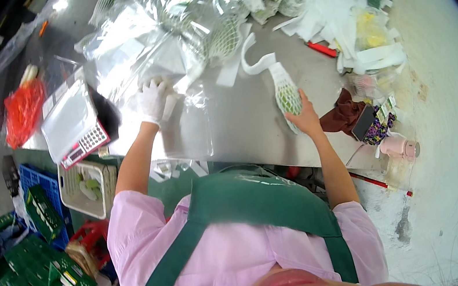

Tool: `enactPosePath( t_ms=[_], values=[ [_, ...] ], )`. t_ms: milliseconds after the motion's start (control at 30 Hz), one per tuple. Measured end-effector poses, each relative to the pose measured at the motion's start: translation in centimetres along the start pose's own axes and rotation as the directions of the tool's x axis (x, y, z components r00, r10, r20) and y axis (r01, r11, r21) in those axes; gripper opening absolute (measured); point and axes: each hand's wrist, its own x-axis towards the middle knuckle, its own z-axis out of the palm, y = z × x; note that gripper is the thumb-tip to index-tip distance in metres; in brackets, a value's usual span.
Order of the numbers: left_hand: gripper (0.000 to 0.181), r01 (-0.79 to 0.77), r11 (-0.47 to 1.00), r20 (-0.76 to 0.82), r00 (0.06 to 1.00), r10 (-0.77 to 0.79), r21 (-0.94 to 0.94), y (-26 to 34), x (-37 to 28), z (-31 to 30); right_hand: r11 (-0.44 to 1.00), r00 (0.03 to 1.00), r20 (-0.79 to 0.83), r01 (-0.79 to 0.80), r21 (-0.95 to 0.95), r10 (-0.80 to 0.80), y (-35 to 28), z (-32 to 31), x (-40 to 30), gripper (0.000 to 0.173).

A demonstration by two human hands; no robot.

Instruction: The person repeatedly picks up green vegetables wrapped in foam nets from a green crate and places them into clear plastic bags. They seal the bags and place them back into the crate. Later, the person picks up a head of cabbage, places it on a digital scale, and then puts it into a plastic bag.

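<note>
My right hand (305, 115), bare, is closed around the lower end of a green vegetable in a white foam net (287, 96), over the steel table (244, 127). A white foam strip (254, 67) curls just beyond the net's far end. My left hand (153, 98), in a white glove, is spread palm down on clear plastic film; whether it grips anything is hidden. Past both hands lie clear plastic bags (138, 28) and several net-wrapped green vegetables (224, 38).
At the left stand a scale with a keypad (88, 141), a red plastic bag (25, 112) and a white crate (103, 204) below. At the right are white foam strips (311, 13), a red-handled tool (321, 49), a brown cloth (341, 114), a phone (363, 122) and a pink bottle (399, 149).
</note>
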Motion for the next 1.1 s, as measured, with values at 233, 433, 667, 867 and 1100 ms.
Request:
enactPosePath(
  t_ms=[233,433,667,867,1100],
  values=[
    [0.021,0.387,0.847,0.305,0.909,-0.285,-0.364,-0.3,0.6,-3.2,0.979,0.996,0.006,0.091,0.181,-0.094,1.8,-0.3,0.6,0.102],
    [0.043,0.325,0.394,0.105,0.867,-0.487,-0.859,3.4,3.2,-8.1,0.997,0.996,0.040,0.077,0.021,-0.077,3.9,-1.5,1.8,0.102],
    [0.094,0.284,-0.315,0.418,0.720,-0.554,-0.906,-0.2,13.1,-15.5,0.739,0.860,-0.311,0.507,0.443,-0.404,-11.5,-19.4,12.6,0.059],
    [0.091,0.299,-0.203,0.361,0.798,-0.483,-0.932,-7.0,24.5,-18.6,0.422,1.000,-0.028,0.025,0.906,0.001,-25.7,-24.3,22.4,0.092],
    [0.047,0.112,-0.209,0.185,0.910,-0.372,-0.971,-11.0,28.6,-12.6,0.295,0.939,0.334,-0.345,0.891,0.088,-33.4,-19.3,29.6,0.097]
  ],
)
